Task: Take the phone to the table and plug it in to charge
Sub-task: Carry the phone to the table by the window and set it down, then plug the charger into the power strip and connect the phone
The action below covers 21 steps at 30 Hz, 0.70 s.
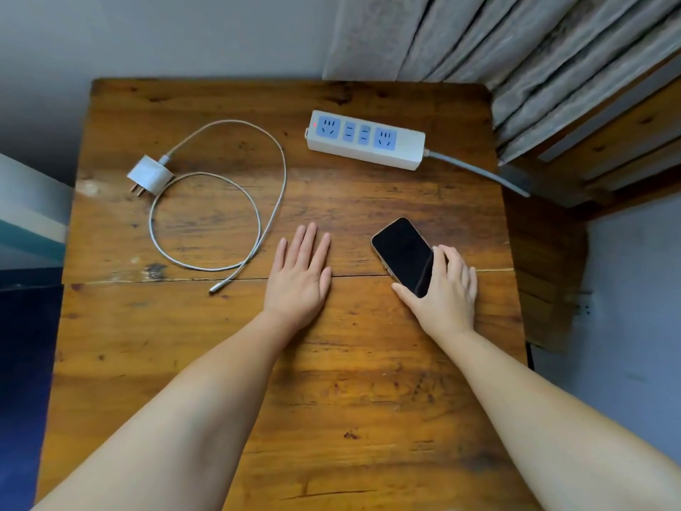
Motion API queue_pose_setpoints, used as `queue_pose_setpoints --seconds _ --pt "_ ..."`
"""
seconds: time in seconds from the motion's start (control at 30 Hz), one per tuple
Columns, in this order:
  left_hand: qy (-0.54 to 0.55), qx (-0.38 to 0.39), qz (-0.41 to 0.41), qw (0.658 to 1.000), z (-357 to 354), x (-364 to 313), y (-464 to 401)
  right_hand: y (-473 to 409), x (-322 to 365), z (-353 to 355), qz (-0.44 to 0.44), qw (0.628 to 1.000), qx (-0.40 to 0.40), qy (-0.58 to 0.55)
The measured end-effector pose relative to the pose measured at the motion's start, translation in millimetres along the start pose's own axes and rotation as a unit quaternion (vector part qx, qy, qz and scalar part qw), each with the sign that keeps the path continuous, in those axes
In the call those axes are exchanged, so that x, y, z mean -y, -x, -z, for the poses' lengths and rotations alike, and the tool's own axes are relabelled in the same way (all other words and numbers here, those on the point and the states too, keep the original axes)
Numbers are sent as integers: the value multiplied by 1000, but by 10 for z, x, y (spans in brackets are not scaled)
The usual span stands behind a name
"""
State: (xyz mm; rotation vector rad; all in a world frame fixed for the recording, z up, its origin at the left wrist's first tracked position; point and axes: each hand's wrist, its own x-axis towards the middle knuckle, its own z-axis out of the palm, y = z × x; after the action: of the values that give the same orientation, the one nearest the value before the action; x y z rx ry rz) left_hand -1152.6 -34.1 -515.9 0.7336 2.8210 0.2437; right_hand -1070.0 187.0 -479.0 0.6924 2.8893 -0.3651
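Observation:
A black-screened phone (pixel 401 252) lies face up on the wooden table (pixel 368 400), right of centre. My right hand (pixel 447 293) grips its near end, thumb on one side and fingers on the other. My left hand (pixel 300 274) rests flat on the table, fingers together, holding nothing. A white charger plug (pixel 150 175) lies at the far left with its white cable (pixel 272 201) looped on the table. The cable's free connector end (pixel 214 289) lies left of my left hand. A white power strip (pixel 366 139) with blue sockets lies at the far side, its red light on.
The power strip's grey cord (pixel 479 171) runs off the table's right edge. Grey curtains (pixel 516 49) hang behind the table at the right. A wooden frame (pixel 626 142) stands to the right. The wall is just behind the table's far edge.

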Motion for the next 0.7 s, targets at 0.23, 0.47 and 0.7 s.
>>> queue_pose_setpoints --seconds 0.23,0.47,0.7 --pt "44 21 2 999 282 -16 28 -157 265 201 10 999 -12 -41" --pt "126 -120 217 960 533 534 468 -652 1575 227 193 970 -16 -145" --pt "116 -85 244 959 389 1032 731 -923 2958 -178 379 917 22 -123"
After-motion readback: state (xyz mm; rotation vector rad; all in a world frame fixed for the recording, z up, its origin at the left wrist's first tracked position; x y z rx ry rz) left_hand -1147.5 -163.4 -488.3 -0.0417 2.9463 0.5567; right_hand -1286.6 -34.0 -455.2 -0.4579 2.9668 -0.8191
